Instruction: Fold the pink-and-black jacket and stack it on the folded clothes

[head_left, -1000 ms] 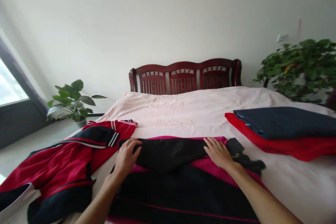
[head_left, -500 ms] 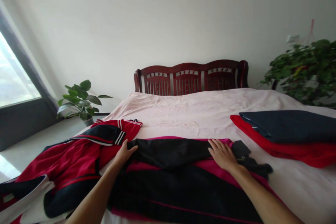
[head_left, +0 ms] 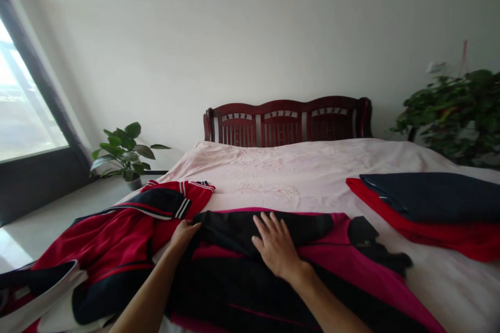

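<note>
A black and magenta jacket (head_left: pixel 332 265) lies spread on the bed in front of me, one black sleeve (head_left: pixel 230 226) folded across its upper part. At the sleeve's left end, my left hand (head_left: pixel 184 235) pinches the dark cloth between thumb and fingers; some fingers are hidden. My right hand (head_left: pixel 276 245) is open over the middle of the sleeve, fingers spread and palm down. Dark cloth that looks like the collar (head_left: pixel 367 234) sticks out at the jacket's right end.
Red and navy clothes (head_left: pixel 113 239) lie loosely heaped on the left. Folded navy cloth (head_left: pixel 429 195) rests on folded red cloth (head_left: pixel 422 237) at right. Behind the pink bedsheet (head_left: pixel 253 166) stands a dark wooden headboard (head_left: pixel 289 122). Potted plants (head_left: pixel 130 153) flank the bed.
My right hand has slid left from the sleeve's right end to its middle. My left thumb and fingers have closed on the cloth's left edge. The view has tilted slightly up.
</note>
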### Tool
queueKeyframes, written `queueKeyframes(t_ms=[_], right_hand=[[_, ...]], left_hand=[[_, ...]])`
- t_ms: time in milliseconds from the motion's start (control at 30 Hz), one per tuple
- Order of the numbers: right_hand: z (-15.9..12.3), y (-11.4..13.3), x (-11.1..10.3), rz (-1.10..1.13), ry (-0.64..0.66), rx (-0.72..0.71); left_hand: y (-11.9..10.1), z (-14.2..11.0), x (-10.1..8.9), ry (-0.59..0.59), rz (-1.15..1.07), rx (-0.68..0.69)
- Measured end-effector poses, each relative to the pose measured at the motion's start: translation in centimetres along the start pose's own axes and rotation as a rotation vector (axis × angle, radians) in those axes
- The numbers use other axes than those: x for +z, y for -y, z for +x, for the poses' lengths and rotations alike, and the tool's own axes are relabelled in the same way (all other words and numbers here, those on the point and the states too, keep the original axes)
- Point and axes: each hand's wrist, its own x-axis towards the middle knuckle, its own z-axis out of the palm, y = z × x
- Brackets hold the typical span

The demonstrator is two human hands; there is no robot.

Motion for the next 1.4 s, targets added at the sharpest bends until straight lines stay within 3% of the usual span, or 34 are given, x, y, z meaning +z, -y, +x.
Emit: queueKeyframes(t_ms=[100,200,633,867,933,1033,1133,1233,1400], right_hand=[[-1.1,0.6,2.9,0.020,0.076,-0.016],[-1.5,0.0,4.3,0.019,0.057,0.000],[-1.6,0.1,3.8,0.027,0.051,0.002],[-1.6,-0.1,4.0,0.036,0.029,0.004],[-1.6,-0.1,4.1,0.039,0.023,0.001],[-1.6,-0.1,4.2,0.039,0.028,0.006],[-1.5,0.0,4.1,0.037,0.038,0.010],[-1.6,0.0,4.1,0.038,0.032,0.009],[-1.7,0.0,4.2,0.044,0.018,0.013]], left_hand=[[0.3,-0.5,-0.4,-0.050,0.069,-0.001],[0.2,-0.9,-1.0,-0.062,0.100,0.023],[-3.0,1.0,-2.2,0.017,-0.023,0.183],[-0.2,0.8,-1.4,-0.070,0.339,0.154],[-0.4,0.5,-1.6,-0.099,0.428,0.179],[-2.2,-0.1,-1.7,-0.114,0.501,0.333],[-3.6,-0.8,-0.6,-0.019,0.542,0.551],[-2.9,-1.4,1.5,0.124,0.713,0.707],[0.0,-1.7,3.9,0.173,0.860,0.660]])
